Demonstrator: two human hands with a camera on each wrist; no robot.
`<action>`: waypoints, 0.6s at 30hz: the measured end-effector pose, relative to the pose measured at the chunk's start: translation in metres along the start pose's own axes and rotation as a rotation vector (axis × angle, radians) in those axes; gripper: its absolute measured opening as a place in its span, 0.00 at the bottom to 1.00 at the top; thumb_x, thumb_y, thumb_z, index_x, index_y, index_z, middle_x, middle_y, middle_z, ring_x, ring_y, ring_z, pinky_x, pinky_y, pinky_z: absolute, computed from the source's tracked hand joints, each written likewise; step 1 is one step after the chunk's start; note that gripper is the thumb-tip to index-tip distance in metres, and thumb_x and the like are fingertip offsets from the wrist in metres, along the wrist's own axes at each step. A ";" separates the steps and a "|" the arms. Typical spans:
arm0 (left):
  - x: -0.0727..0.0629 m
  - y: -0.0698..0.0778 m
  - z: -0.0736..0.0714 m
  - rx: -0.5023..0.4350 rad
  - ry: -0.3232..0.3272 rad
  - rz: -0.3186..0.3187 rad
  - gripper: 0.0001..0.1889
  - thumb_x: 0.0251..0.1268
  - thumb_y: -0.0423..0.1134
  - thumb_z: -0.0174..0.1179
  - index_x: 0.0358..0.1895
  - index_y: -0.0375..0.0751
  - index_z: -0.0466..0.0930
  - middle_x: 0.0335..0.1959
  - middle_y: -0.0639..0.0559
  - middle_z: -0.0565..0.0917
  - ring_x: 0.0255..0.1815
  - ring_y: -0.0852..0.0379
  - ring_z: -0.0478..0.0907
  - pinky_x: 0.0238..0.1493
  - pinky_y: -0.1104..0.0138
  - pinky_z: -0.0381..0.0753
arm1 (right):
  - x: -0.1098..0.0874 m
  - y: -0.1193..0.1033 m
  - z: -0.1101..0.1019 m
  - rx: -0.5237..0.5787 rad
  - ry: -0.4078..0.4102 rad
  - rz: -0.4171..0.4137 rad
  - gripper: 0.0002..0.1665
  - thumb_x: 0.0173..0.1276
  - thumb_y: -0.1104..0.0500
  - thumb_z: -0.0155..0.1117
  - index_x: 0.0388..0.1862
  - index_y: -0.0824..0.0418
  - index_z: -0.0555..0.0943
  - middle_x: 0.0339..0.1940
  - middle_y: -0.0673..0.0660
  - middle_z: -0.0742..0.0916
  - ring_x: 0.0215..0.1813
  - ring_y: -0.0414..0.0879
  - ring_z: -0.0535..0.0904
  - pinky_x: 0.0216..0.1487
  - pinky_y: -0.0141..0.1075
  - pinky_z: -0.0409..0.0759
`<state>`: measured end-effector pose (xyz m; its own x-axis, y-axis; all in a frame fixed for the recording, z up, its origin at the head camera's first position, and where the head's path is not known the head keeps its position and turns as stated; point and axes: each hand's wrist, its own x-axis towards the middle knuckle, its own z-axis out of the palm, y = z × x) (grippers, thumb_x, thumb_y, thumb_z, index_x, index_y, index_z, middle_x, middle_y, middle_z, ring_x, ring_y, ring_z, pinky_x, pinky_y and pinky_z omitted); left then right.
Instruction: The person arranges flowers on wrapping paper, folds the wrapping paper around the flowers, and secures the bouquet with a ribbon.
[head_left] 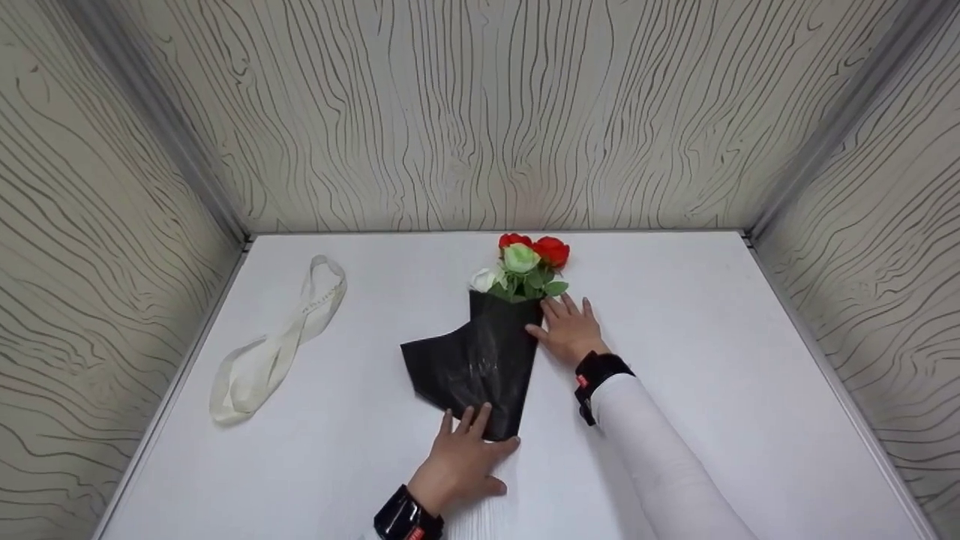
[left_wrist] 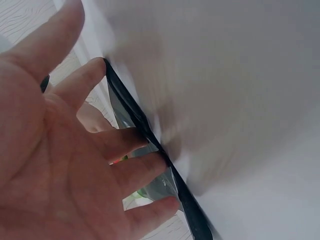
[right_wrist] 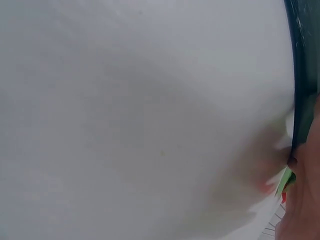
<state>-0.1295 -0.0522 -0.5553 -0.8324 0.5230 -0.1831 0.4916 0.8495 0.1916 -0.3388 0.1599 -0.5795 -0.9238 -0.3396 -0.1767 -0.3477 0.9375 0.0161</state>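
Observation:
A bouquet of artificial roses lies on the white table, its stems wrapped in black wrapping paper (head_left: 499,360). Red roses (head_left: 552,251), a pale green rose (head_left: 521,257) and a white rose (head_left: 484,280) show above the wrap with green leaves. My left hand (head_left: 459,463), fingers spread, touches the wrap's lower edge; in the left wrist view the fingertips rest along the dark paper edge (left_wrist: 145,131). Beside the upper right edge, my right hand (head_left: 571,330) lies with extended fingers touching the paper near the leaves. Only part of the right hand (right_wrist: 302,185) shows in its wrist view.
A cream ribbon (head_left: 277,349) with printed lettering lies looped at the left of the table (head_left: 675,315). Wood-grain patterned panels (head_left: 480,112) stand behind and at both sides. A flap of the black paper sticks out to the left.

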 end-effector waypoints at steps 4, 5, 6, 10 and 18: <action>0.001 0.000 0.000 -0.005 -0.019 -0.014 0.35 0.42 0.63 0.60 0.60 0.72 0.63 0.65 0.38 0.57 0.63 0.36 0.55 0.55 0.39 0.51 | -0.007 -0.003 -0.002 -0.009 -0.024 -0.028 0.44 0.64 0.31 0.29 0.70 0.58 0.51 0.70 0.55 0.54 0.70 0.55 0.42 0.64 0.55 0.37; 0.001 0.000 0.001 -0.007 -0.022 -0.016 0.35 0.42 0.64 0.60 0.60 0.72 0.63 0.66 0.38 0.57 0.63 0.36 0.55 0.55 0.39 0.51 | -0.009 -0.004 -0.002 -0.012 -0.028 -0.039 0.44 0.64 0.31 0.28 0.70 0.58 0.50 0.70 0.55 0.54 0.70 0.55 0.42 0.64 0.55 0.38; 0.001 0.000 0.001 -0.005 -0.022 -0.016 0.35 0.42 0.64 0.60 0.60 0.72 0.63 0.66 0.38 0.57 0.63 0.37 0.55 0.55 0.39 0.51 | -0.012 -0.005 -0.003 -0.010 -0.024 -0.050 0.44 0.65 0.32 0.29 0.70 0.59 0.51 0.70 0.55 0.54 0.70 0.55 0.43 0.64 0.55 0.39; 0.001 0.000 0.001 0.006 -0.010 -0.008 0.34 0.42 0.63 0.60 0.60 0.72 0.64 0.65 0.38 0.57 0.63 0.37 0.56 0.54 0.39 0.51 | -0.025 -0.010 -0.001 -0.033 -0.012 -0.106 0.44 0.65 0.32 0.28 0.70 0.58 0.49 0.70 0.55 0.54 0.70 0.53 0.43 0.64 0.54 0.40; 0.002 0.001 0.000 0.020 -0.019 -0.009 0.34 0.43 0.64 0.60 0.60 0.72 0.64 0.65 0.37 0.57 0.63 0.36 0.55 0.54 0.38 0.51 | -0.068 -0.020 0.012 -0.048 0.011 -0.292 0.42 0.65 0.31 0.26 0.70 0.54 0.48 0.71 0.52 0.52 0.70 0.51 0.42 0.64 0.52 0.40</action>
<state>-0.1305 -0.0506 -0.5559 -0.8317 0.5167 -0.2032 0.4895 0.8551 0.1709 -0.2668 0.1652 -0.5798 -0.7850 -0.5957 -0.1700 -0.6062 0.7952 0.0128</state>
